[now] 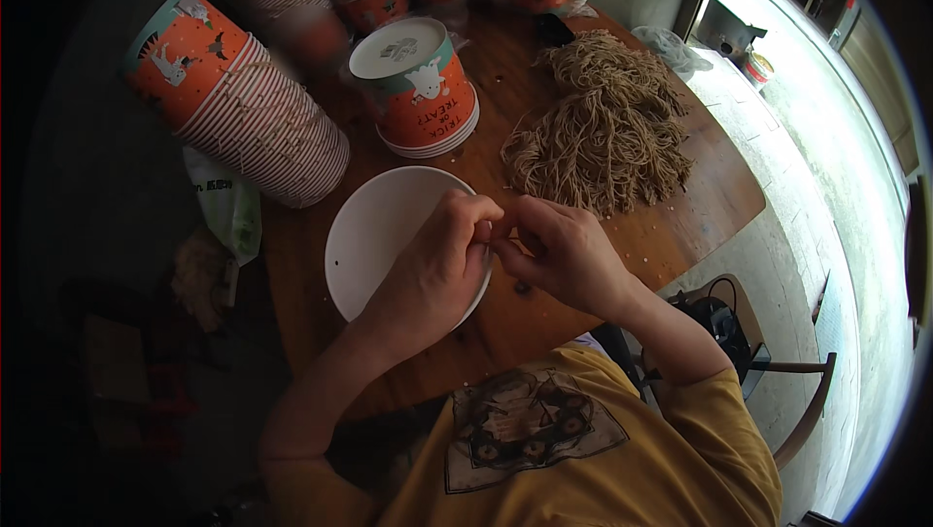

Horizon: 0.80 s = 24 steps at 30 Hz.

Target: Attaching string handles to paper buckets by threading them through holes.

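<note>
White bucket (374, 221) under left hand (432, 260), right hand (569, 250) just beside — both curled, grip unclear

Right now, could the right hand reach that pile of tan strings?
Likely yes: the right hand is near the string pile, nothing visible between, though it seems busy beside the left hand.
</note>
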Available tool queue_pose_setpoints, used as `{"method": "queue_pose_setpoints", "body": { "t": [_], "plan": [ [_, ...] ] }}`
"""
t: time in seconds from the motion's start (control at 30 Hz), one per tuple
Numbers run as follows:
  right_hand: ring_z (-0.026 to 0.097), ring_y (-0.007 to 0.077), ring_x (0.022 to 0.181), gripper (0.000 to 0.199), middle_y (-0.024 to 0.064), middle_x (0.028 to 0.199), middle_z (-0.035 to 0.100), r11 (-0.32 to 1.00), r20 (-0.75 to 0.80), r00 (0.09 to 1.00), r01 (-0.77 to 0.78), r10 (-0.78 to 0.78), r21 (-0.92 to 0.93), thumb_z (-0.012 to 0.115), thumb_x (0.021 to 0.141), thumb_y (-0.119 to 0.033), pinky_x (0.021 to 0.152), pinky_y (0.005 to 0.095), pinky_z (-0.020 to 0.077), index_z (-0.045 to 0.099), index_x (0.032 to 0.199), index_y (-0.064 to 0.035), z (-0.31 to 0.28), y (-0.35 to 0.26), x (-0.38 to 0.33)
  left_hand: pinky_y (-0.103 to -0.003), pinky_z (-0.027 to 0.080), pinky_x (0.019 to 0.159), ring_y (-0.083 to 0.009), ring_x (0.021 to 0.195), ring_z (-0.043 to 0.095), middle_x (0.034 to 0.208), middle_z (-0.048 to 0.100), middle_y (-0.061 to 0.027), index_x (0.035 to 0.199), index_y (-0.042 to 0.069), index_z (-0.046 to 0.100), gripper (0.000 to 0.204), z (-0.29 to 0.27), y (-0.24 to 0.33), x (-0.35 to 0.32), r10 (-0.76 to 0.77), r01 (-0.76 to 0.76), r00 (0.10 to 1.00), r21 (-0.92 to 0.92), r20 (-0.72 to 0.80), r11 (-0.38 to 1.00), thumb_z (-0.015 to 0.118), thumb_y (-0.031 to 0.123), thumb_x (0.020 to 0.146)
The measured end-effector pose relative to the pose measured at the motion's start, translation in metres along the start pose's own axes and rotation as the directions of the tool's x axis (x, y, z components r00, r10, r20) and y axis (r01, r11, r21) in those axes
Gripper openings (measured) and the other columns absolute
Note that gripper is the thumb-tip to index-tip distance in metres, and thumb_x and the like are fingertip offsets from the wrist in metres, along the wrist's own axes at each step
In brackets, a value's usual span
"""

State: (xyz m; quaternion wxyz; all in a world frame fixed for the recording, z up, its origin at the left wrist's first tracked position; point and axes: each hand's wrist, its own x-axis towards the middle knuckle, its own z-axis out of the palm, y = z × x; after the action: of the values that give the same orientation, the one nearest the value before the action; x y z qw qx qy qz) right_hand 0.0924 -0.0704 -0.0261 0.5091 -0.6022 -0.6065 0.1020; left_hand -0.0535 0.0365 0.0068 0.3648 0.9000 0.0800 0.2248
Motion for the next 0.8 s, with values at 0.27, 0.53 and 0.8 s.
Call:
{"method": "queue_pose_setpoints", "body": {
  "t": [0.27, 0.53, 0.8],
  "plan": [
    [0.052, 0.0116, 0.049, 0.011, 0.0042, 0.065, 0.054, 0.978, 0.084, 0.98, -0.187, 0.18, 0.087, 0.064, 0.082, -0.01, 0.047, 0.0269, 0.0434, 0.058, 0.088, -0.0042, -0.005, -0.01, 0.003, -0.033, 0.05, 0.074, -0.0199, 0.087, 0.058, 0.098, 0.052, -0.0099, 0.11, 0.003, 0.047, 0.03, -0.005, 0.0, -0.009, -0.221, 0.22, 0.975, -0.042, -0.03, 0.975, 0.057, -0.004, 0.083],
    [0.058, 0.0145, 0.047, 0.012, 0.0061, 0.071, 0.059, 0.982, 0.113, 0.98, -0.175, 0.166, 0.073, 0.063, 0.084, -0.012, 0.046, 0.028, 0.0471, 0.057, 0.09, -0.0033, -0.004, -0.013, 0.005, -0.033, 0.05, 0.068, -0.0216, 0.079, 0.064, 0.085, 0.061, -0.0104, 0.093, 0.0, 0.052, 0.012, 0.002, -0.004, -0.006, -0.28, 0.277, 0.957, -0.045, -0.08, 0.96, 0.06, 0.001, 0.084],
    [0.06, 0.0226, 0.061, 0.014, 0.0088, 0.073, 0.059, 0.987, 0.086, 0.985, -0.155, 0.151, 0.043, 0.067, 0.081, -0.013, 0.054, 0.0317, 0.0474, 0.058, 0.089, -0.0049, 0.0, -0.012, 0.003, -0.032, 0.05, 0.066, -0.0191, 0.074, 0.064, 0.081, 0.062, -0.0103, 0.092, 0.0, 0.052, 0.012, 0.005, -0.005, -0.009, -0.375, 0.359, 0.922, -0.143, -0.102, 0.922, 0.06, 0.001, 0.084]
  ]
}}
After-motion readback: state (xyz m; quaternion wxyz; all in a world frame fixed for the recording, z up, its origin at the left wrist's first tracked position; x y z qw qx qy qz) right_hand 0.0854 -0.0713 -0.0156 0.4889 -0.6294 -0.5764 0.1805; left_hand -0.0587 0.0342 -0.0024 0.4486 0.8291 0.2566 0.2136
